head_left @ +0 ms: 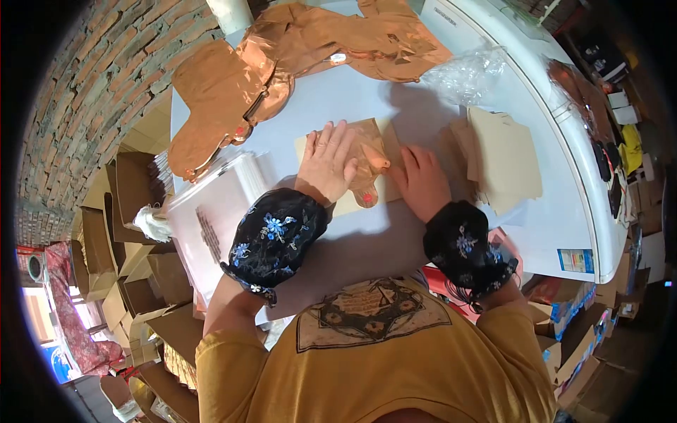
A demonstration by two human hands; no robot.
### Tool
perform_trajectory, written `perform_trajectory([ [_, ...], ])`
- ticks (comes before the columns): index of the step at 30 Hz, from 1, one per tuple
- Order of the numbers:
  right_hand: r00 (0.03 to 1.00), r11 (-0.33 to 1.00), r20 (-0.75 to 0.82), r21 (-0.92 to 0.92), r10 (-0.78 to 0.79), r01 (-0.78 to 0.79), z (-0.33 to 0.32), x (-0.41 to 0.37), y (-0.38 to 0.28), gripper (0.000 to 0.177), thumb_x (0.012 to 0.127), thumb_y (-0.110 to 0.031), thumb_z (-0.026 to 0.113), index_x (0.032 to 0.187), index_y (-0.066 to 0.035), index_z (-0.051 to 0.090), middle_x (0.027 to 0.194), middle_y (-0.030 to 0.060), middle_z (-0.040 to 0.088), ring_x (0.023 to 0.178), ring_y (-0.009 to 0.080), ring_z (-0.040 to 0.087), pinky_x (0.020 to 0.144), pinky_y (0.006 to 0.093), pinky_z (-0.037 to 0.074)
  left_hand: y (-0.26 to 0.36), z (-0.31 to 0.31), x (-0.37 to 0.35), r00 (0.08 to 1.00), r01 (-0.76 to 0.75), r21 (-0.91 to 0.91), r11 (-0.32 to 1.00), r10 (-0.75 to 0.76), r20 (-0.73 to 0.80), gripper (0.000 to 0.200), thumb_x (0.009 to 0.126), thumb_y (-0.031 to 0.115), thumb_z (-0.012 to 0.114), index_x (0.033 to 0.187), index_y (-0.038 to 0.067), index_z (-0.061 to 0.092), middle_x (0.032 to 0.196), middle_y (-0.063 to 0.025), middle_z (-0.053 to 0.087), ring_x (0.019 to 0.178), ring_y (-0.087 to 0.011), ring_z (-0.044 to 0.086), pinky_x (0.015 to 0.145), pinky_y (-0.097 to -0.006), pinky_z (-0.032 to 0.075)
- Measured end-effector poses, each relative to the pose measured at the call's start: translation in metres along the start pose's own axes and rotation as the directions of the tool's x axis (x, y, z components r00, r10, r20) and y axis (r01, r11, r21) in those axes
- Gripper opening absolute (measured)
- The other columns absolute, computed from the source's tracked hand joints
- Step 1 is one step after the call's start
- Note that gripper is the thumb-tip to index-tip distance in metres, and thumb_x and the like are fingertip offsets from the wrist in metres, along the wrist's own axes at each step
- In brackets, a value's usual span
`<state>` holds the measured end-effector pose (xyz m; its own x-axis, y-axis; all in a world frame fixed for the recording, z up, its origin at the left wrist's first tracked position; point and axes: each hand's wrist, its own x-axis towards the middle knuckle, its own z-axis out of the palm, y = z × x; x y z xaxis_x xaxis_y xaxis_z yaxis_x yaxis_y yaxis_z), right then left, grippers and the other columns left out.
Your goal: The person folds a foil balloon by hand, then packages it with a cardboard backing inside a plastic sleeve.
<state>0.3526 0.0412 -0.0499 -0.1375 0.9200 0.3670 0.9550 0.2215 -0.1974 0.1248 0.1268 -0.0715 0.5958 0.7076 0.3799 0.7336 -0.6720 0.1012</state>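
Observation:
A folded copper-coloured foil balloon (368, 161) with a red mark on its tail lies flat on a beige card (347, 205). My left hand (326, 161) presses on the left part of the foil and card, its fingers stretched out. At the right edge of the card rests my right hand (423, 178), fingers extended and lying flat; its thumb is near the foil. Neither hand is closed around anything. More flat copper foil balloons (271, 60) are spread over the far side of the white table (338, 99).
A stack of beige cards (504, 158) sits to the right, with crumpled clear plastic (469, 74) behind it. Clear plastic bags (211, 215) are piled at the left. A white appliance (522, 77) borders the right side; cardboard boxes (166, 278) crowd the floor at left.

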Motion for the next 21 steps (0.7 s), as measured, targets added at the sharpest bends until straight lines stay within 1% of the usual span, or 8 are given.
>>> perform_trajectory([
  [3,0.960,0.955,0.080,0.109,0.267,-0.274,-0.017,-0.012,-0.026,0.048,0.089,-0.019,0.065,0.131,0.000,0.052,0.121,0.0219,0.056,0.104,0.0383,0.057,0.089,0.0463,0.049,0.000,0.001,-0.001,0.999,0.013,0.001,1.000,-0.013,0.039,0.062,0.100,0.034,0.045,0.156,0.010,0.031,0.162,-0.0110,0.029,0.150,-0.0321,0.025,0.121,-0.0519,0.019],
  [6,0.907,0.841,0.116,0.344,0.404,-0.419,-0.005,-0.015,-0.017,0.041,0.088,-0.019,0.066,0.124,-0.003,0.056,0.111,0.0222,0.061,0.096,0.0397,0.061,0.083,0.0478,0.050,-0.001,0.002,-0.001,0.999,0.007,0.009,1.000,-0.008,0.047,0.062,0.100,0.034,0.044,0.156,0.011,0.031,0.162,-0.0109,0.028,0.150,-0.0323,0.024,0.121,-0.0520,0.018],
  [9,0.914,0.789,0.232,0.462,0.334,-0.406,-0.011,-0.017,-0.006,0.033,0.088,-0.018,0.065,0.116,-0.003,0.057,0.096,0.0206,0.065,0.087,0.0395,0.063,0.079,0.0472,0.051,-0.001,0.002,0.000,0.999,0.006,0.027,1.000,-0.007,0.054,0.063,0.100,0.034,0.044,0.156,0.012,0.030,0.162,-0.0107,0.028,0.150,-0.0322,0.024,0.121,-0.0520,0.018],
  [12,0.891,0.787,0.342,0.439,0.299,-0.433,-0.041,-0.037,-0.001,0.030,0.089,-0.021,0.064,0.109,0.000,0.057,0.085,0.0204,0.064,0.081,0.0382,0.064,0.075,0.0454,0.050,-0.004,0.002,0.000,0.999,0.001,0.023,1.000,-0.002,0.046,0.062,0.100,0.034,0.044,0.156,0.012,0.030,0.162,-0.0109,0.029,0.150,-0.0327,0.025,0.121,-0.0525,0.018],
  [14,0.831,0.784,0.468,0.375,0.300,-0.494,-0.069,-0.057,0.011,0.031,0.090,-0.025,0.062,0.105,0.002,0.057,0.085,0.0215,0.063,0.081,0.0377,0.063,0.073,0.0434,0.049,-0.003,0.004,-0.002,1.000,-0.002,-0.003,1.000,0.002,0.024,0.061,0.100,0.034,0.044,0.156,0.014,0.031,0.162,-0.0117,0.030,0.149,-0.0337,0.026,0.120,-0.0534,0.020],
  [16,0.719,0.634,0.624,0.430,0.306,-0.643,-0.090,-0.078,0.023,0.031,0.090,-0.027,0.061,0.101,0.002,0.058,0.085,0.0219,0.062,0.078,0.0377,0.062,0.072,0.0438,0.048,-0.003,0.003,-0.003,0.999,-0.034,0.070,0.997,0.032,0.034,0.058,0.100,0.034,0.044,0.154,0.016,0.035,0.161,-0.0127,0.031,0.148,-0.0349,0.027,0.119,-0.0545,0.021],
  [19,0.688,0.780,0.628,0.199,0.363,-0.593,-0.112,-0.103,0.041,0.031,0.090,-0.028,0.060,0.098,0.002,0.061,0.085,0.0221,0.064,0.077,0.0382,0.064,0.072,0.0445,0.050,-0.003,0.004,-0.002,0.998,-0.058,0.083,0.995,0.059,-0.002,0.053,0.100,0.034,0.046,0.150,0.018,0.042,0.160,-0.0140,0.032,0.147,-0.0360,0.030,0.118,-0.0553,0.022],
  [21,0.686,0.777,0.582,0.139,0.437,-0.614,-0.114,-0.110,0.044,0.032,0.089,-0.029,0.061,0.098,0.002,0.062,0.084,0.0225,0.065,0.078,0.0385,0.065,0.072,0.0452,0.050,-0.003,0.004,-0.002,0.998,-0.060,0.074,0.996,0.061,-0.021,0.051,0.100,0.034,0.046,0.148,0.019,0.044,0.160,-0.0143,0.032,0.147,-0.0361,0.030,0.118,-0.0553,0.023],
])
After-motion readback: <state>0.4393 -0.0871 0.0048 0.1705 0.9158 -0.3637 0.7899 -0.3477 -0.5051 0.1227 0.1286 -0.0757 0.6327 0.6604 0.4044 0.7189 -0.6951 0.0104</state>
